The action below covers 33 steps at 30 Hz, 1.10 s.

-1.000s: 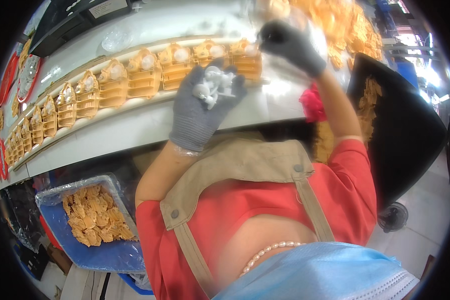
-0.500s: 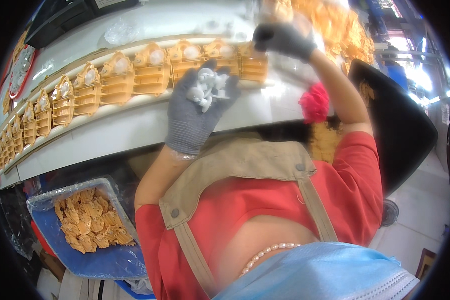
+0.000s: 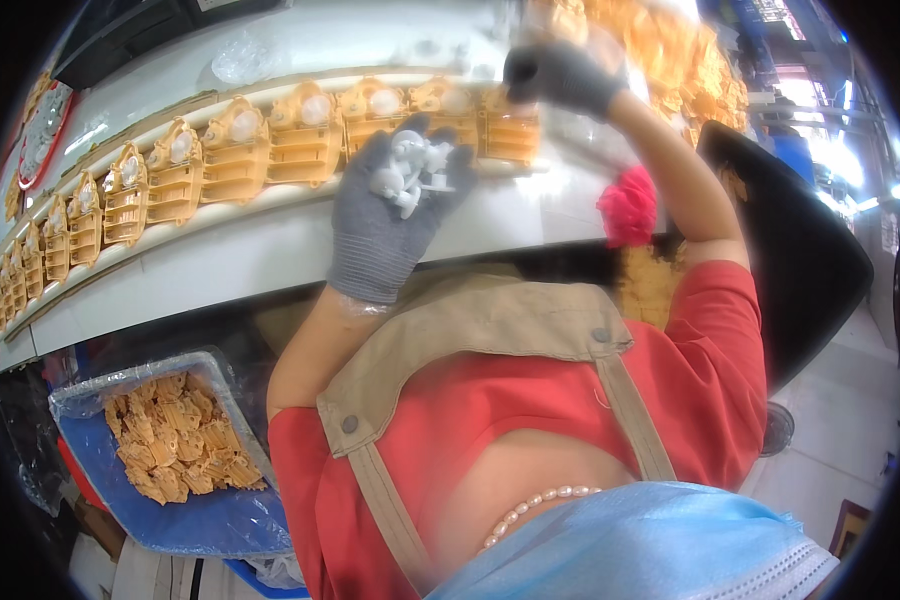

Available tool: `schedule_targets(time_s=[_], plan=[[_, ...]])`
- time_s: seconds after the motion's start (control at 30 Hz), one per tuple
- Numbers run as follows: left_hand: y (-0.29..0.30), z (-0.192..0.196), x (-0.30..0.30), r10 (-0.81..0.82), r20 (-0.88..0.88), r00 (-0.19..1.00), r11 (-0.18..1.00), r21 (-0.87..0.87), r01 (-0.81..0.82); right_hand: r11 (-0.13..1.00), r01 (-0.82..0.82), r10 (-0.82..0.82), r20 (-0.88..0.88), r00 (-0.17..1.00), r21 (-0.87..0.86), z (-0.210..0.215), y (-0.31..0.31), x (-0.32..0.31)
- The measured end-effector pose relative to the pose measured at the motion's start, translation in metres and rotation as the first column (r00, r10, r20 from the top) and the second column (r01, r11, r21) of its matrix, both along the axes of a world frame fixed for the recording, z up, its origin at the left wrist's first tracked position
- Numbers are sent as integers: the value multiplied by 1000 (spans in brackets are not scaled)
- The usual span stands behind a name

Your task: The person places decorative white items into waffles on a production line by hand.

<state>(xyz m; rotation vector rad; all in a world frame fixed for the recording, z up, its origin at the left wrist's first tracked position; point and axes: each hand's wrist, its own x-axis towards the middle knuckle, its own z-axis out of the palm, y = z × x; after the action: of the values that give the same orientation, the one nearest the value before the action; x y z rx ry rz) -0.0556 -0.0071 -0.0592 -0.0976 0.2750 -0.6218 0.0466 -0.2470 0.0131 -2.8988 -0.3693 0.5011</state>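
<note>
My left hand (image 3: 390,215), in a grey knit glove, is raised palm up and cupped around several small white plastic pieces (image 3: 410,172). It hovers just in front of a curved row of orange plastic parts (image 3: 270,150) lined up on a white bench, each with a white round insert on top. My right hand (image 3: 560,75), in a dark grey glove, reaches higher toward the right end of that row, near a heap of loose orange parts (image 3: 670,50). Motion blur hides whatever its fingers hold.
The white bench (image 3: 220,250) curves across the upper left. A blue bin (image 3: 185,520) lined with clear plastic holds many orange parts below it at lower left. A black chair back (image 3: 800,260) stands at right. A red scrunchie (image 3: 628,208) sits on my right forearm.
My left hand has stayed cupped on the white pieces, about level with the row. My right hand stays near the row's right end. The view has tilted slightly.
</note>
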Motion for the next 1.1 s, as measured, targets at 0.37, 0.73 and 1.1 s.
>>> schedule_targets(time_s=[0.37, 0.73, 1.1], plan=[[-37, 13, -13, 5, -1, 1000, 1000, 3, -5, 985, -166, 170, 108, 980, -51, 13, -42, -13], [-72, 47, -22, -60, 22, 998, 998, 34, 59, 980, 10, -56, 226, 972, 197, 51, -83, -49], [-99, 46, -6, 23, 119, 993, 1000, 4, -23, -25, 472, -107, -472, 875, 881, 42, -183, -4]])
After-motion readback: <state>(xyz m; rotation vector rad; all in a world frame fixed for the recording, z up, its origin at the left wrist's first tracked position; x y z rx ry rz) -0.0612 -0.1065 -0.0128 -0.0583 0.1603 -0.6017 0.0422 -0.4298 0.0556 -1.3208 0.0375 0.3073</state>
